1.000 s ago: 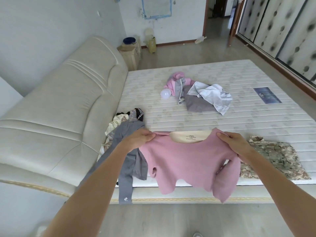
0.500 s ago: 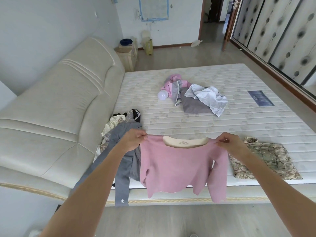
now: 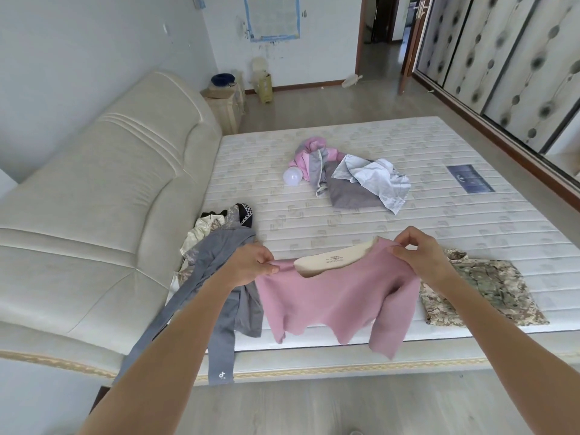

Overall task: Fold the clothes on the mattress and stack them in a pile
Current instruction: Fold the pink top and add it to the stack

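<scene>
Step in hand: a garment is held up and spread by its shoulders above the near edge of the white quilted mattress (image 3: pixel 361 221), ready to be laid down for folding.
Left hand (image 3: pixel 251 265): thumb and curled fingers pinch the left shoulder seam of the pink long-sleeved knit top (image 3: pixel 332 302), lower centre of the frame.
Right hand (image 3: pixel 420 259): fingers (image 3: pixel 400 241) curled, pinching the right shoulder of the same top; this hand sits higher in the frame than the left, so the neckline slants.
Pink top, position: hangs in the air between the two hands, centre-bottom of the frame, its hem and sleeves dangling over the mattress edge.
Pink top, appearance: soft, limp knit; cream inner lining with a printed label visible at the open neck; one sleeve hangs at the lower right, longer than the body; hem uneven and rippled.
Next move, judged: level the shoulders, lower the top flat onto the bare mattress strip in front, then turn the sleeves in and fold the body. The fabric looks slack, so smoothing will probably be needed first.
Folded so far, judged: the camouflage-patterned folded garment (image 3: pixel 480 293), lower right, looks like the start of the pile; the top would probably go on it.
Still unfolded: the grey hooded garment (image 3: pixel 226 277) draped over the edge at lower left, on a small heap of cream and dark clothes (image 3: pixel 216 224), and the loose heap of pink, grey and pale-blue clothes (image 3: pixel 351 180) at mid-frame.
Progress, judged: early; most items remain loose.
</scene>
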